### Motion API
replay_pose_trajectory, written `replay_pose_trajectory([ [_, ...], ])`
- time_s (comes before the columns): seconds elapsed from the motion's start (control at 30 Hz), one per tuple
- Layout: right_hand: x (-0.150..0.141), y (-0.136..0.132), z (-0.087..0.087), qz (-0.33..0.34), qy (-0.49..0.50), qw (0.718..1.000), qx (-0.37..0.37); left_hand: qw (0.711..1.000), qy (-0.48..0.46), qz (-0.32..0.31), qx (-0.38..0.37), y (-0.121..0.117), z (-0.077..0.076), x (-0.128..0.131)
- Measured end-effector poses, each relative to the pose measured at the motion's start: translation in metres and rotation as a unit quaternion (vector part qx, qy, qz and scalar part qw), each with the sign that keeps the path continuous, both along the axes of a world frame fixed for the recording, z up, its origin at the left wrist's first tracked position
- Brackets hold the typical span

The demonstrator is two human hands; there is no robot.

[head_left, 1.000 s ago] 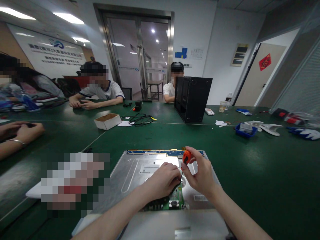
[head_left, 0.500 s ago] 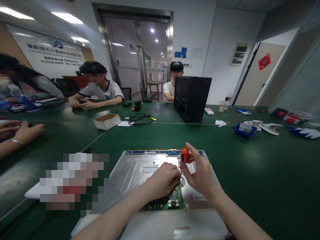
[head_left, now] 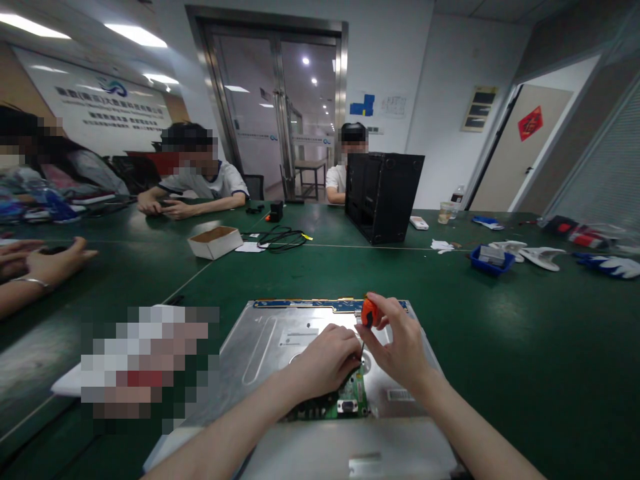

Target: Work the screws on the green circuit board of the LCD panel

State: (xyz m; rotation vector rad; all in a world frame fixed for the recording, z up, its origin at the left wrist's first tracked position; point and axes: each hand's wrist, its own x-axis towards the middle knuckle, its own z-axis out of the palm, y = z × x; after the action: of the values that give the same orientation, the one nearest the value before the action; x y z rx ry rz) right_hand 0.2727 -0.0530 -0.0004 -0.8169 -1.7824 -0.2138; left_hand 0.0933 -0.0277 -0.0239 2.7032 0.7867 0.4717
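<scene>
My right hand [head_left: 397, 337] grips the orange-and-black handle of a screwdriver [head_left: 370, 311] between thumb and fingers. Its thin shaft points down toward a green circuit board [head_left: 356, 390]. Beside the shaft's lower end, my left hand [head_left: 327, 357] is closed with its fingertips bent down; what they pinch is hidden. The board sits on a silvery metal panel [head_left: 265, 353], with my left hand covering part of it. Along the panel's far edge runs a narrow blue circuit strip [head_left: 300, 305].
A pixelated white item [head_left: 135, 360] lies left of the panel. Farther back stand an open cardboard box [head_left: 215, 243], black cables [head_left: 283, 239] and a black computer case [head_left: 385, 198]. At right is a blue tray [head_left: 490, 261]. Another person's hands [head_left: 55, 260] are at far left; more people sit beyond.
The screwdriver handle has turned slightly, and the right fingers have shifted on it, the index finger now lower and farther left. My left hand stays in place.
</scene>
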Motion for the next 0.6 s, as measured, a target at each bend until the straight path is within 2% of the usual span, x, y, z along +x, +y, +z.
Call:
replay_pose_trajectory([
  [0.23,-0.0015,-0.0039,0.0003,0.012,0.01,1.0,-0.005,1.0,-0.003,-0.006,0.01,-0.0009,0.0018,-0.0001],
  [0.6,0.0011,-0.0008,-0.0003,-0.006,0.011,1.0,0.004,1.0,-0.013,0.0,0.002,-0.0008,-0.0009,0.0001],
])
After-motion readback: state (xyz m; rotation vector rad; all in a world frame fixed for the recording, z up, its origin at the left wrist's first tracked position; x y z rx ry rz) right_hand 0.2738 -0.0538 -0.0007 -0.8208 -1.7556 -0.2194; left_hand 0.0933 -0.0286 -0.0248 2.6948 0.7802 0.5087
